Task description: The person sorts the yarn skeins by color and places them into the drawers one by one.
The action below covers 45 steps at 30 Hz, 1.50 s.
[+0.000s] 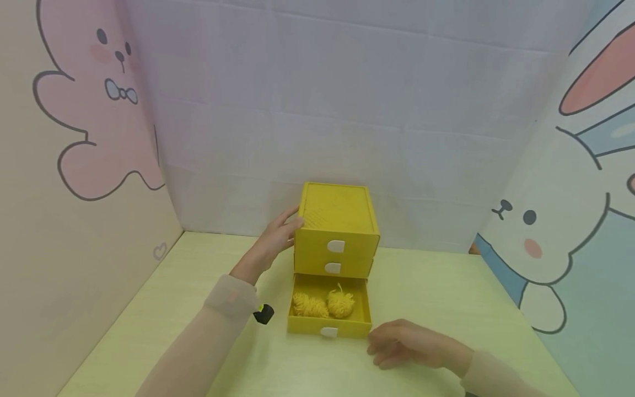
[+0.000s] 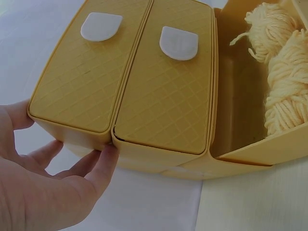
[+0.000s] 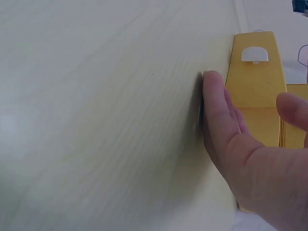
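Observation:
A small yellow drawer box (image 1: 339,208) with three stacked drawers and white tabs stands against the back wall. Its bottom drawer (image 1: 347,329) is pulled out, while the upper two are closed. Inside the bottom drawer lie two bundles of yellow yarn, a longer one (image 1: 310,305) on the left and a rounder one (image 1: 340,302) on the right. My left hand (image 1: 270,242) rests against the box's left side, its fingertips touching the side wall in the left wrist view. Beside the open drawer's right front corner, my right hand (image 1: 404,344) is low over the table, fingers extended and holding nothing.
The pale table (image 1: 436,292) reaches back to a light cloth wall (image 1: 337,110). Side panels carry a pink cartoon animal (image 1: 106,127) on the left and a white rabbit (image 1: 555,231) on the right. A small black device (image 1: 264,314) sits by the left wrist.

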### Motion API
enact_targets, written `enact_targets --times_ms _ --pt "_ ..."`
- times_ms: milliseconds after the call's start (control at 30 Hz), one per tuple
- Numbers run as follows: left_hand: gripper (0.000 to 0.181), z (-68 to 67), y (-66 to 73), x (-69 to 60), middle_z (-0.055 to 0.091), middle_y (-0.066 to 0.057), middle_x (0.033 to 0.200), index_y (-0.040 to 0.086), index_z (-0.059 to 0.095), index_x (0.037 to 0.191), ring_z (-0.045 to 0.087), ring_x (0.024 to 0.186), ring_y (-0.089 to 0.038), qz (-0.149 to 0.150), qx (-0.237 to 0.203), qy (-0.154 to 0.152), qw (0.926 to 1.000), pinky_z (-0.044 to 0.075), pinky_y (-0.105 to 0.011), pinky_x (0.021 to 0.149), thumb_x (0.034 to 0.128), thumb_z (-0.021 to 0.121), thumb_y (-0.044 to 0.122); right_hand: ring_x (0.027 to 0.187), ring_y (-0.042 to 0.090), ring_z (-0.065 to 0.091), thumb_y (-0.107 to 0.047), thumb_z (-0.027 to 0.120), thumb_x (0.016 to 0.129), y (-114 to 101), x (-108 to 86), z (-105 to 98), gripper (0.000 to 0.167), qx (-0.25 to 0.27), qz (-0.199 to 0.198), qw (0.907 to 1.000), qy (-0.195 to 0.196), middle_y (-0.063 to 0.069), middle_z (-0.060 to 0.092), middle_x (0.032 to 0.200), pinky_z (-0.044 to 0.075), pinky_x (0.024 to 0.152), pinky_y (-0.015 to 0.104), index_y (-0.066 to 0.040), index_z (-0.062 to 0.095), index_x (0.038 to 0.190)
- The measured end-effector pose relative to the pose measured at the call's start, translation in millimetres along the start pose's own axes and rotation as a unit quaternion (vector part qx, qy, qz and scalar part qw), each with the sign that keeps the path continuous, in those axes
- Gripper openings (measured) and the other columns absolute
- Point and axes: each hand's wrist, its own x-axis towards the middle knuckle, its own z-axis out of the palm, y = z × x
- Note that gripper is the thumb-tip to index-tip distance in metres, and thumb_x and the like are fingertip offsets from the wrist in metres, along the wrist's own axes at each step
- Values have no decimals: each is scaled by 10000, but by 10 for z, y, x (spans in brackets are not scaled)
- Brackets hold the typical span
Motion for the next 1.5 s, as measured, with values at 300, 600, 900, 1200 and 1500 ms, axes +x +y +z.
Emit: enact_targets --times_ms 300,600,900,1200,1500 --pt "631 -2 5 -8 318 -65 1714 314 295 1688 423 1521 -341 -35 9 20 10000 348 -559 1260 1115 544 401 1030 245 759 -263 522 1115 69 39 172 498 451 110 9986 -233 164 756 1206 629 967 423 131 570 1416" --pt "627 -6 1 -13 343 -77 1699 324 295 1687 412 1525 -357 -40 16 5 10000 350 -554 1260 1117 543 405 1233 350 687 -289 511 1127 116 221 464 573 1330 -49 9894 -576 227 672 1367 543 1105 484 135 462 1510" --pt "633 -26 -12 -14 317 -88 1711 334 289 1689 393 1532 -384 -71 -5 -16 10000 340 -555 1265 1115 547 409 1330 424 609 -336 510 1130 98 406 715 675 2042 -285 9771 -526 297 596 1433 491 1156 522 176 355 1542" --pt "634 -19 1 -24 315 -90 1713 324 280 1693 396 1532 -379 -48 -15 -5 10000 338 -554 1267 1119 541 397 1365 468 574 -386 531 1121 72 516 822 718 2288 -422 9718 -374 355 540 1473 482 1160 534 140 349 1573" --pt "639 -28 -7 -18 315 -82 1716 325 283 1692 400 1534 -364 -64 38 6 10000 346 -548 1263 1115 544 408 1376 505 551 -373 518 1126 61 553 877 702 2446 -435 9686 -143 378 517 1485 476 1164 540 153 358 1563"
